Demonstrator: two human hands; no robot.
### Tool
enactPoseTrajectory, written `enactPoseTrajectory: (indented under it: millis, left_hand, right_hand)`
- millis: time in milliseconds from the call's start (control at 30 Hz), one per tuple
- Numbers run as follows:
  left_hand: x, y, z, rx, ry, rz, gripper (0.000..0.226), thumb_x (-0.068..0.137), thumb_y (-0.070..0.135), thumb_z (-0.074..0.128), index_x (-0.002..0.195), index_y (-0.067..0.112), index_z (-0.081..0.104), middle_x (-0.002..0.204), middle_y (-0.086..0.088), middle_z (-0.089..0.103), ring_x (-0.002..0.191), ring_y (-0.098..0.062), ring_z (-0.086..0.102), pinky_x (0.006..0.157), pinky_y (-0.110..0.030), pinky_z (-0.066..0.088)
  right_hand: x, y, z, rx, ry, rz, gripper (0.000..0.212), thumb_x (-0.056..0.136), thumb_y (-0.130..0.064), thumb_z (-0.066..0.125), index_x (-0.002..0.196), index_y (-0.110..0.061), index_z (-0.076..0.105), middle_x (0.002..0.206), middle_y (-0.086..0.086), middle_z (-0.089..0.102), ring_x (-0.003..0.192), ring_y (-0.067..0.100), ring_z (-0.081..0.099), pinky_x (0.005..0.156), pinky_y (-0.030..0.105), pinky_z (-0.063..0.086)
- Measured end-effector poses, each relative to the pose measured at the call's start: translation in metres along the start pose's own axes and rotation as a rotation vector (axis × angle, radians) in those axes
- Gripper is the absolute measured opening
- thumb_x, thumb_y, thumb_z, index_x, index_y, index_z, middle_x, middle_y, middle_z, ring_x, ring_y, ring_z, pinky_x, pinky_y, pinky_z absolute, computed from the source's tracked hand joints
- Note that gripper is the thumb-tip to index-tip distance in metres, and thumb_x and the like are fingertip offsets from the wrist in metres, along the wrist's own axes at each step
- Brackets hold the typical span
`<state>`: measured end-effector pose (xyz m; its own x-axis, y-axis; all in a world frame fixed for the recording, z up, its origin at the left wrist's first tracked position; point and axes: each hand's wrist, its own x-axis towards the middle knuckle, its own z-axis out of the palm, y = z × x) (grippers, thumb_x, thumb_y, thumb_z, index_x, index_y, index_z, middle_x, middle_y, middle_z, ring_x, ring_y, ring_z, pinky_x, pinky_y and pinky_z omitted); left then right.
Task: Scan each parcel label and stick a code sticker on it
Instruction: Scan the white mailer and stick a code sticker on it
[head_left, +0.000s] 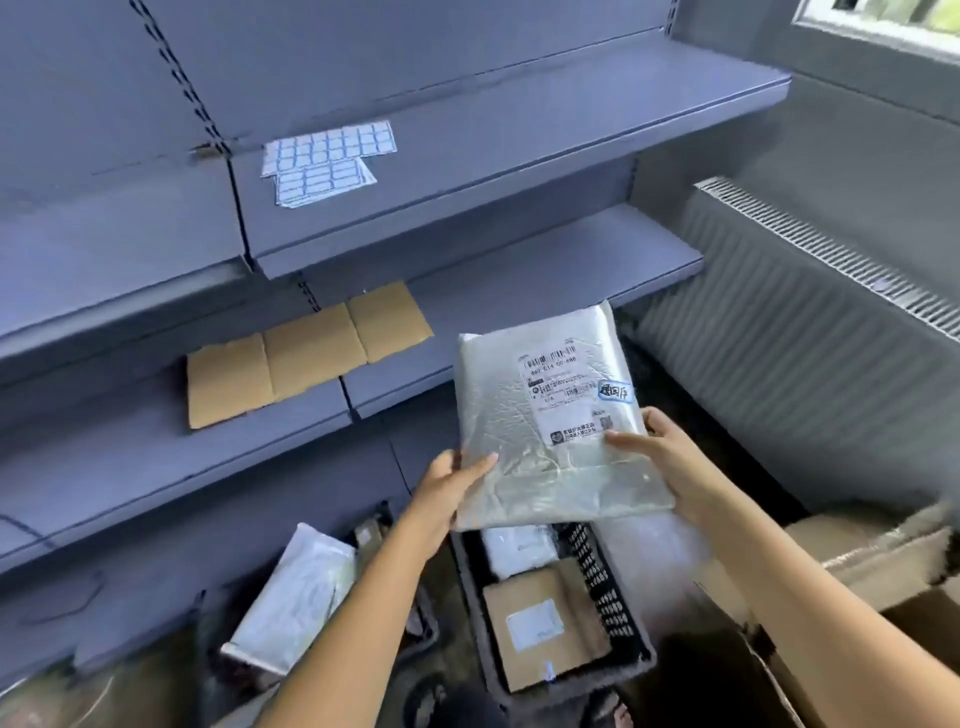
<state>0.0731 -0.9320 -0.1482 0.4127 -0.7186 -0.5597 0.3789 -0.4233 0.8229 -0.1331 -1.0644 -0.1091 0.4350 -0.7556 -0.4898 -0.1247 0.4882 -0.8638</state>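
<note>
Two hands hold one grey parcel (519, 441) in the air above a black basket (597, 571). The left hand (447, 483) pinches the lower left corner, thumb on top. The right hand (660, 452) grips the lower right edge, thumb at the lower edge of the label (566, 400). One label, face up, carries one blue-edged sticker (616, 392) at its right side. The basket holds two parcels: one white (519, 551), one brown (540, 629). One further white parcel (296, 597) leans left of the basket. Upper shelf (519, 156): overlapping sticker sheets (327, 161), at least two, exact count unreadable. Lower shelf (104, 441): one cardboard strip (306, 353), three panels. One open carton (883, 571) at right.
</note>
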Motion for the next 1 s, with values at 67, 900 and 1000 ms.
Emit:
enactPoseTrajectory:
  millis: [67,900,1000]
  left_hand:
    - [0.003,-0.017,-0.002,-0.009,0.129,-0.012,0.024,0.082,0.014,0.071,0.101,0.008,0.056,0.109,-0.014,0.065,0.087,-0.023,0.064,0.086,-0.041,0.051]
    - [0.265,-0.381,-0.03,-0.102,0.251,-0.269,0.023,0.083,0.011,0.068,0.103,0.017,0.057,0.106,-0.001,0.068,0.099,-0.021,0.064,0.091,-0.038,0.05]
    - [0.288,-0.414,-0.027,-0.08,0.227,-0.275,0.023,0.083,0.011,0.069,0.101,0.02,0.057,0.106,-0.001,0.068,0.1,-0.021,0.064,0.092,-0.039,0.05]
  right_hand:
    - [0.011,0.01,0.003,-0.006,-0.059,0.028,0.018,0.082,-0.008,0.067,0.096,-0.01,0.055,0.099,0.015,0.065,0.073,0.022,0.065,0.057,0.031,0.056]
    - [0.192,0.444,-0.035,-0.216,0.073,0.689,0.022,0.089,-0.004,0.044,0.071,-0.014,0.035,0.05,-0.003,0.035,0.04,0.01,0.031,0.037,0.018,0.025]
    - [0.211,0.475,-0.038,-0.204,0.08,0.698,0.022,0.089,-0.005,0.045,0.072,-0.014,0.034,0.052,-0.001,0.034,0.044,0.013,0.031,0.039,0.022,0.025]
